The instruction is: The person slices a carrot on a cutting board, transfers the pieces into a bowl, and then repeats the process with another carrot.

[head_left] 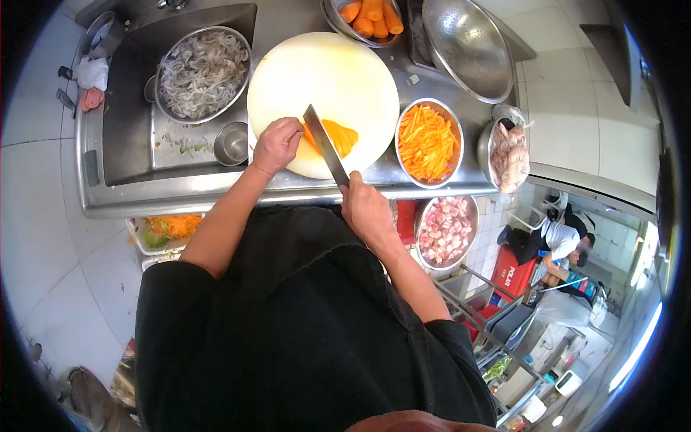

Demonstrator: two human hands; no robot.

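My right hand is closed around the handle of a kitchen knife, its blade slanting up and left across the orange carrot slices. Curled fingers of my left hand press at the carrot's left side, close to the blade; how much carrot lies under them is hidden. The slices overlap in a fan to the right of the knife. All this rests on the lower part of a round, pale cutting board. Just right of the board stands a metal bowl of carrot strips.
Whole peeled carrots fill a bowl behind the board. A colander leans at back right. Raw meat and diced meat sit right. The sink holds a bowl of greyish strips. A person works far right.
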